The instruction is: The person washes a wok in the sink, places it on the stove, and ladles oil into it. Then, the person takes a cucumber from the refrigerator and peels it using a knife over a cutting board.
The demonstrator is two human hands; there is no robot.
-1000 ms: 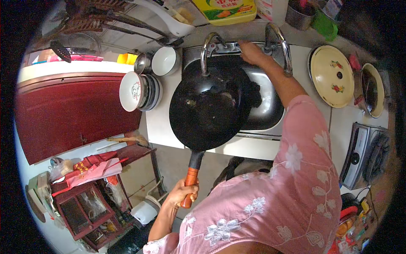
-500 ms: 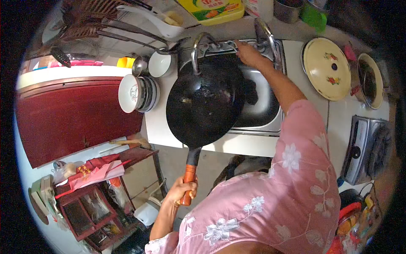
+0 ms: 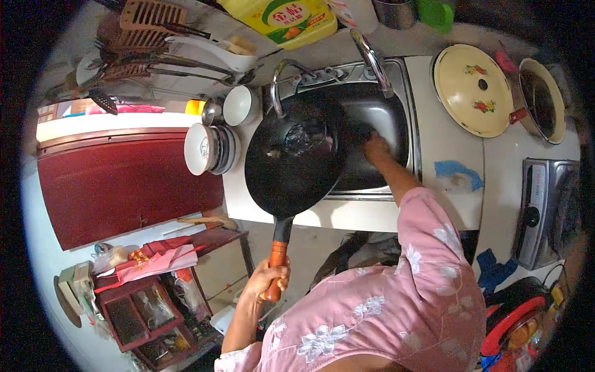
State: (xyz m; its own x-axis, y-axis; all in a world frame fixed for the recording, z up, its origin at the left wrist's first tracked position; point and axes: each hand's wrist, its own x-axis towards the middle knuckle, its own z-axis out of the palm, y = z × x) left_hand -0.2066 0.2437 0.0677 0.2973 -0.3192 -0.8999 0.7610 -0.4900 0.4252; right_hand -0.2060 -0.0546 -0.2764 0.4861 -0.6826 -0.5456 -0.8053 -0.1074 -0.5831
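sink (image 3: 415, 124): bounded behind by tap (image 3: 276, 102). wok (image 3: 273, 186) across its left side, overhanging the front edge, wetted but with pale flecks (image 3: 273, 152). left hand (image 3: 268, 280), in front, closed round the handle (image 3: 278, 249); right hand (image 3: 376, 150) inside, between wok and right wall, openness and hold indeterminable.

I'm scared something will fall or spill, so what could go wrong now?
The wok might tip and slop water, since only the left hand grips its handle while the right hand is down in the sink. If it swung sideways, it could knock the stacked bowls close beside it, or bump the curved faucet above it.
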